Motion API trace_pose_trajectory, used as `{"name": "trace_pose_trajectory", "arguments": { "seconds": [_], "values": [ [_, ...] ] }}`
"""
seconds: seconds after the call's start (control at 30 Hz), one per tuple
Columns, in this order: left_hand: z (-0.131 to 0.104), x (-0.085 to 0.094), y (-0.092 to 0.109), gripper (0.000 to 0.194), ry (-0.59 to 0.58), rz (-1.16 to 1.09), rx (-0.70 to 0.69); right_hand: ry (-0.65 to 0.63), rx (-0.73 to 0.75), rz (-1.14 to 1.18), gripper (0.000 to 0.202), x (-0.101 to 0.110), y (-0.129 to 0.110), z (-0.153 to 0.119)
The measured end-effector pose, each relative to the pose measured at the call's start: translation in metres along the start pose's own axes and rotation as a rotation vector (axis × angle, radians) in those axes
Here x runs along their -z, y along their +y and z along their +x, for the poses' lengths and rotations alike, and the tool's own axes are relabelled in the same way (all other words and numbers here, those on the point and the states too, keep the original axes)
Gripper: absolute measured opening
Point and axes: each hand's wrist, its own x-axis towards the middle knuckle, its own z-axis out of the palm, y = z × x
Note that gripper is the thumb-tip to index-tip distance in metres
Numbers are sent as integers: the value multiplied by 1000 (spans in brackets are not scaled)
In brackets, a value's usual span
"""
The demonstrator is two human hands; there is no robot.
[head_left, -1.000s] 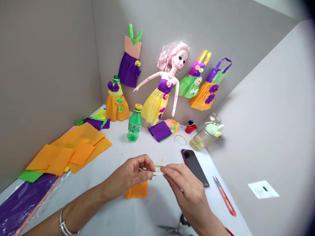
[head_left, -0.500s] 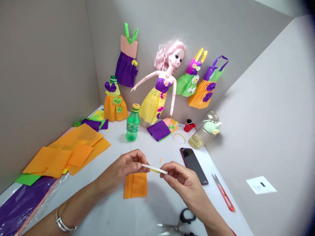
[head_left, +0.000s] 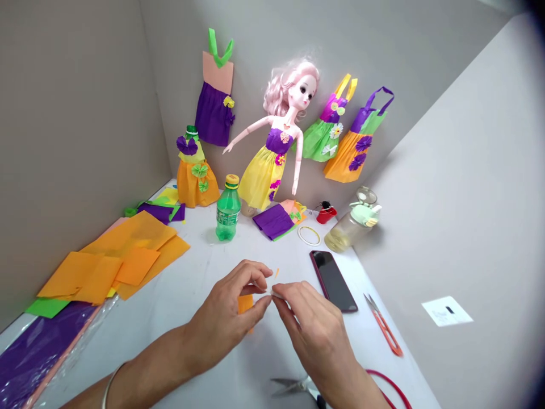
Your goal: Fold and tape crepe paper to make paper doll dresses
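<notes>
Both hands meet above the middle of the white table. My right hand [head_left: 313,321] is closed in a pinch on a small white strip [head_left: 276,295], most of it hidden by the fingers. Against the strip's left end is my left hand [head_left: 230,307], its thumb and fingertips curled close to it; whether they grip it is too small to tell. Below and behind my left hand lies a folded orange piece [head_left: 246,304], largely covered. A tiny orange scrap [head_left: 277,272] rests just beyond the fingertips.
Scissors [head_left: 293,386] lie near my right wrist, a phone [head_left: 333,281] and red snips [head_left: 384,326] to the right. Beyond stand a green bottle [head_left: 228,210], a doll [head_left: 279,142] and a jar [head_left: 347,227]. Orange sheets [head_left: 128,244] cover the left.
My hands have come together, and the white strip stretched between them is now mostly hidden in the fingers. The folded orange piece is more covered. The view has shifted slightly.
</notes>
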Motion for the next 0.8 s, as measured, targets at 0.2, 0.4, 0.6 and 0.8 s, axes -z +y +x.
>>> {"name": "trace_pose_trajectory", "arguments": {
  "seconds": [0.2,0.4,0.6,0.8],
  "values": [
    [3,-1,6,1,22,61,-18,-58,27,-44,22,1,-5,0],
    [13,0,1,8,17,-68,82,-22,-48,64,24,13,3,-4],
    [26,20,-15,16,95,-330,298,-109,-211,-73,11,57,46,-53],
    [32,27,-27,13,141,-678,393,-561,-140,-70,44,52,46,-119]
  ]
}}
